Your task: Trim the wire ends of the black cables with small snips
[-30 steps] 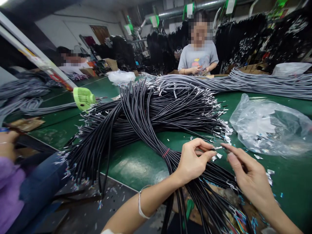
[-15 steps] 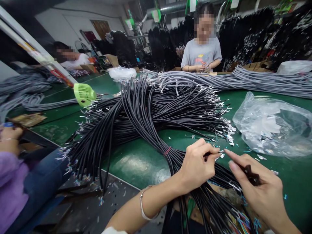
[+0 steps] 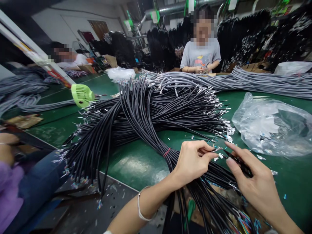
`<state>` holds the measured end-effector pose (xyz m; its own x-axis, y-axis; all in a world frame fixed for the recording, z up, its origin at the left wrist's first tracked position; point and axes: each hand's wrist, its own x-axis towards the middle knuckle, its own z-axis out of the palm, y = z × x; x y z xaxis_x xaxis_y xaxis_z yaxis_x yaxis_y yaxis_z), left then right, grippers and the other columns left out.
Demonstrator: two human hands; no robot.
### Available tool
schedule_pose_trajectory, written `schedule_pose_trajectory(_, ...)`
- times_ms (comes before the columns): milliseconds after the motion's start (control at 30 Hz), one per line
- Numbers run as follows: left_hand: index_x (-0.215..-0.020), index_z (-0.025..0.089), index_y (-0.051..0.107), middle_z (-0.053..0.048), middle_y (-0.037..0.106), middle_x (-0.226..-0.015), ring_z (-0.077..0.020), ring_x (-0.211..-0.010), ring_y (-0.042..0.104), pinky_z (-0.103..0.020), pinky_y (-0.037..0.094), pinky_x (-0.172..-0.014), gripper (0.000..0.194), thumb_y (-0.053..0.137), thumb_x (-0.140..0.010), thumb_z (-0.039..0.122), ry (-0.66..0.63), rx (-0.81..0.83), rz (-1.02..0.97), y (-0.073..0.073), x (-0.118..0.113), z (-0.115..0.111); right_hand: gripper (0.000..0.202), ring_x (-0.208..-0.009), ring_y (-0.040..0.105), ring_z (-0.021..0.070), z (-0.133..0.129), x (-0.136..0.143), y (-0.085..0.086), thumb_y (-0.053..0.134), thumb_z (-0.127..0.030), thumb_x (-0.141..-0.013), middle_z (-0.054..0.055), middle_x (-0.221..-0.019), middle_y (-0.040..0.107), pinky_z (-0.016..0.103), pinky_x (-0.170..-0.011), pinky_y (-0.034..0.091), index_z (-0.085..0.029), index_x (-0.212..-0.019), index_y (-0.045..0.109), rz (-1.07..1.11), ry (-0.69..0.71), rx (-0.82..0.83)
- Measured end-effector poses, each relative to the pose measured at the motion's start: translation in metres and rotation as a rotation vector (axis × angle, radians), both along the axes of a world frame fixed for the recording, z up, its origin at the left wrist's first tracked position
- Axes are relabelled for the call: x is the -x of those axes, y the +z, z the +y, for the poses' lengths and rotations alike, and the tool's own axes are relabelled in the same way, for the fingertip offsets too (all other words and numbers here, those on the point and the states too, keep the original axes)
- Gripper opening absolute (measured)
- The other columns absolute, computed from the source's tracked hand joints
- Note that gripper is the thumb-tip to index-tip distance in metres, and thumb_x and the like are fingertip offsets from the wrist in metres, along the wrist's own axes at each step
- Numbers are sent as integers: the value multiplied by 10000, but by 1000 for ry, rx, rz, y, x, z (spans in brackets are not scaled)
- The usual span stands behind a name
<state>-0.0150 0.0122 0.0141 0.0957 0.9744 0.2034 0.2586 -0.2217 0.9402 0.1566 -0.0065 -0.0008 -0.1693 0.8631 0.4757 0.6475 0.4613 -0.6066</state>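
My left hand (image 3: 195, 161) pinches the end of a black cable, whose stripped tip (image 3: 217, 149) points right. To the right of it, my right hand (image 3: 253, 172) is closed around a dark hand tool (image 3: 241, 164); the tool's tip is close to the cable tip. Beneath my left hand runs a bundle of black cables (image 3: 156, 138) tied with a red band (image 3: 166, 151). Its lower ends show coloured wires (image 3: 243, 221). Behind lies a large pile of black cables (image 3: 180, 110) with silvery ends.
A clear plastic bag (image 3: 273, 123) lies on the green table (image 3: 136, 162) at right. Grey cables (image 3: 263, 81) stretch across the back. A green fan (image 3: 82, 96) stands left. One person (image 3: 201, 55) works opposite, another sits at left (image 3: 12, 188), a third is farther back. Scraps litter the table.
My left hand has shifted slightly left. The dark tool in my right hand has turned, and its tip now shows near the cable end. The view has moved slightly.
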Motion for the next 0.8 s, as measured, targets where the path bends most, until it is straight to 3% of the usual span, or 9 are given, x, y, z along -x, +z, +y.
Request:
schedule_pose_trajectory(400, -587, 138, 555, 32, 557, -573, -68, -530, 484, -180, 365, -524, 183, 695, -704, 115, 119, -259, 136, -3, -5, -6, 233, -824, 606, 121, -2, 2, -3, 538, -221, -892, -2, -921, 635, 235, -735, 451, -270, -1096, 641, 67, 79, -16)
schedule_pose_trajectory(633, -622, 140, 557, 17, 565, -599, -80, -542, 486, -201, 364, -538, 148, 639, -739, 102, 165, -434, 198, -9, -6, -8, 242, -768, 612, 145, -3, 3, 1, 523, -357, -887, 25, -884, 656, 225, -643, 481, -224, -992, 695, 133, 33, 223)
schedule_pose_trajectory(800, -605, 132, 559, 8, 549, -570, -87, -525, 481, -211, 353, -515, 153, 628, -730, 77, 191, -530, 273, -11, -8, -10, 250, -730, 598, 134, -1, 1, 1, 538, -384, -873, 10, -805, 646, 202, -606, 478, -230, -981, 702, 165, 40, 273)
